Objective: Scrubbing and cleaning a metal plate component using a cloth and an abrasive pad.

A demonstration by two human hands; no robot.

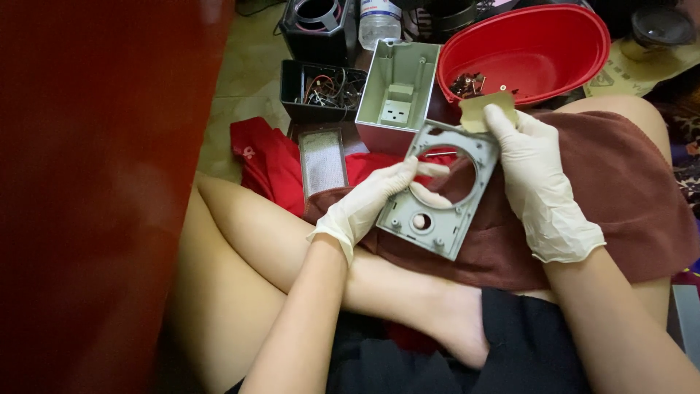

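Observation:
A grey plastic panel (pixel 437 219) with a large round hole and a small round hole is held over my lap. My left hand (pixel 372 201), in a pale glove, grips its left edge with fingers reaching through the big hole. My right hand (pixel 539 182), also gloved, presses a small tan piece of sandpaper (pixel 485 109) against the panel's upper right corner. A dark red-brown cloth (pixel 612 182) lies across my right leg beneath the panel.
A red oval tub (pixel 539 51) with small metal parts stands at the back. A grey open box housing (pixel 397 91), a black box of wires (pixel 321 87) and a red cloth (pixel 266 160) lie on the floor. A blurred red surface (pixel 95 182) fills the left.

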